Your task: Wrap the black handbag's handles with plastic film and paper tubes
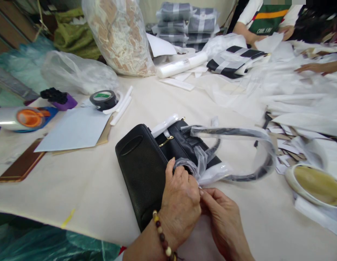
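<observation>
A black leather handbag point(142, 163) lies flat on the cream table point(84, 192), its strap point(239, 132) looped to the right and wrapped in clear plastic film point(209, 170). My left hand point(180, 203), with a bead bracelet on the wrist, curls over the bag's near edge, fingers closed on the plastic-wrapped base of the strap. My right hand point(222, 217) sits just right of it, fingertips pinching the bunched end of the film.
A black tape roll point(103, 99), white sheet on cardboard point(73, 130), phone point(21, 163) and tape dispenser point(21, 119) lie at left. Piles of white wrapping point(298, 94), a big tape roll point(315, 185) and plastic bags crowd right and back. Another person point(266, 21) works at far right.
</observation>
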Demonstrator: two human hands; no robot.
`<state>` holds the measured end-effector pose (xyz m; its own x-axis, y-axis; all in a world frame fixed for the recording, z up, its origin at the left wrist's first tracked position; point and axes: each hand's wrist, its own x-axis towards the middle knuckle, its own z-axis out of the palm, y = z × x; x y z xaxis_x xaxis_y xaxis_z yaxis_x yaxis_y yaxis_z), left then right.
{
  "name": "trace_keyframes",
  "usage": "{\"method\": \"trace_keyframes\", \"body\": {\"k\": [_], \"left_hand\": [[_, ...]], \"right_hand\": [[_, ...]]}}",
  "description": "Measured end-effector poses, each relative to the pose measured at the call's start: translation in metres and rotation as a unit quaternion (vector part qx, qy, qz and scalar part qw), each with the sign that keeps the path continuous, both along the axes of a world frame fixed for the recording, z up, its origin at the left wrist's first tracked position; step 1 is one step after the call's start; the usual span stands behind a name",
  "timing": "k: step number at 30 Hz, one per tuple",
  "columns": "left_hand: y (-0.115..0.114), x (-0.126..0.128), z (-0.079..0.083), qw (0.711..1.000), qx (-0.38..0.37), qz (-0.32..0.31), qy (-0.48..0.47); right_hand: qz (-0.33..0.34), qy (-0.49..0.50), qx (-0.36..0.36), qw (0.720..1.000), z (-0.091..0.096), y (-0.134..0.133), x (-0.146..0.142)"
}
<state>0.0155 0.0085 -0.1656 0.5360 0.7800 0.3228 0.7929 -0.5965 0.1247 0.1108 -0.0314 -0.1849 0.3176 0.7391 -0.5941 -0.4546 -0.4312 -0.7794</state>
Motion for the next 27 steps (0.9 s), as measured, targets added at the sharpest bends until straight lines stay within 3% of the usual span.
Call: {"method": "trace_keyframes", "body": {"k": [6,12,20,27], "left_hand": [[-0.001,0.000,-0.002,0.999,-0.011,-0.001,-0.036],[0.000,-0.005,-0.004,0.996,-0.023,-0.025,-0.078],[-0.002,0.002,-0.006,0.997,0.028,-0.027,-0.066],[-0.005,0.001,-0.010,0.989,0.040,-0.007,-0.140]], "right_hand": [[-0.017,-0.059,-0.028,0.998,0.005,0.006,-0.006],[0.026,-0.096,-0.026,0.995,0.002,0.006,-0.004],[0.040,-0.084,-0.037,0.995,0.001,0.010,-0.002],[0.037,-0.097,-0.031,0.994,0.000,0.009,-0.003]]}}
